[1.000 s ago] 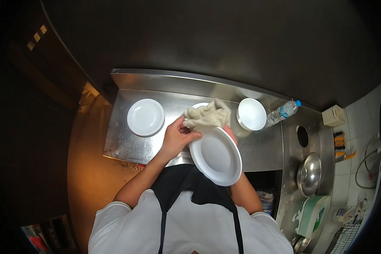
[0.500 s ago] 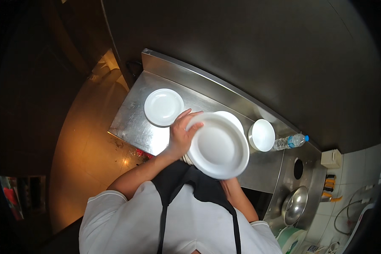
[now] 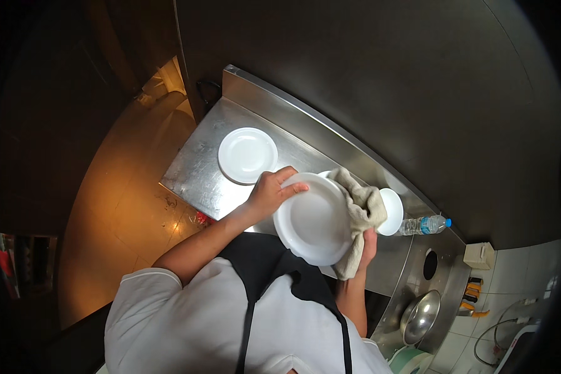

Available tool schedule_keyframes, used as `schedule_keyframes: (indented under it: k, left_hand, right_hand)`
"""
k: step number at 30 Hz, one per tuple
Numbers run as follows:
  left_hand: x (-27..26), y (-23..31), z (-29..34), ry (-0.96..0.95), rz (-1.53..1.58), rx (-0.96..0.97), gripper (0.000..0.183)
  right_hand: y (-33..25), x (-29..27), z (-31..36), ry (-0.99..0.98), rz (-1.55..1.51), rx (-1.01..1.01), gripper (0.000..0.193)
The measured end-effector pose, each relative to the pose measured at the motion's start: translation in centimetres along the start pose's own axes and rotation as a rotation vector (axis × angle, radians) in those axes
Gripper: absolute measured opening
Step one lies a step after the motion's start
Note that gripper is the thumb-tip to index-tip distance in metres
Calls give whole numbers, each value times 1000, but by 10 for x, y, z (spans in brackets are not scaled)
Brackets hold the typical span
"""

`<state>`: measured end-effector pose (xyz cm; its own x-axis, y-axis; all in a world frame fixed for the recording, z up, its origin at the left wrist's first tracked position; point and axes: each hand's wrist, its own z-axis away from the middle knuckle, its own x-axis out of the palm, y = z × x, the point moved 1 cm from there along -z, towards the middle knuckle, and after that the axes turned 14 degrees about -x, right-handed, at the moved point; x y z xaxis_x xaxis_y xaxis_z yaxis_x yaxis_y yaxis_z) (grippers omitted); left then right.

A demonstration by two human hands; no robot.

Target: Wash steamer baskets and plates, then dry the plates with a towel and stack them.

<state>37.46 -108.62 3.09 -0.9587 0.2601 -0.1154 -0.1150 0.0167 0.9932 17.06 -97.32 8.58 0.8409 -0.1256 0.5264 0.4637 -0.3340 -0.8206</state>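
Observation:
My left hand (image 3: 273, 194) grips a white deep plate (image 3: 311, 221) by its upper left rim, thumb on the inner side. The plate is tilted up in front of my black apron. At its right edge, my right hand (image 3: 368, 247) holds a beige cloth (image 3: 361, 209) that drapes over the rim. Much of that hand is hidden behind the cloth. Left of the held plate, a white plate (image 3: 248, 156) lies on the steel counter (image 3: 193, 162). A white bowl (image 3: 391, 212) stands just right of the cloth, partly covered by it. Another white rim peeks out behind the held plate.
A clear water bottle (image 3: 425, 225) with a blue cap lies beside the bowl. Farther right are a round dark hole (image 3: 430, 265), a steel bowl (image 3: 421, 316) and several yellow-and-black handles (image 3: 472, 290). A raised steel backsplash (image 3: 305, 121) borders the counter's far side.
The beige cloth has come up from behind the plate onto its right rim, with my right hand now visible there. The plate has shifted slightly left and turned.

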Motion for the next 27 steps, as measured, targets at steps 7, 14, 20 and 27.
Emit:
schedule_keyframes:
  k: [7, 14, 20, 27]
  left_hand:
    - [21, 6, 0, 180, 304, 139, 82]
    - [-13, -8, 14, 15, 58, 1, 42]
    - [-45, -12, -2, 348, 76, -35, 40]
    - [-47, -6, 2, -8, -31, -226, 30]
  right_hand:
    - [70, -22, -6, 60, -403, 656, 56]
    - [85, -35, 12, 128, -88, 699, 53]
    - [63, -25, 7, 180, 126, 596, 51]
    - [18, 39, -18, 55, 13, 221, 56]
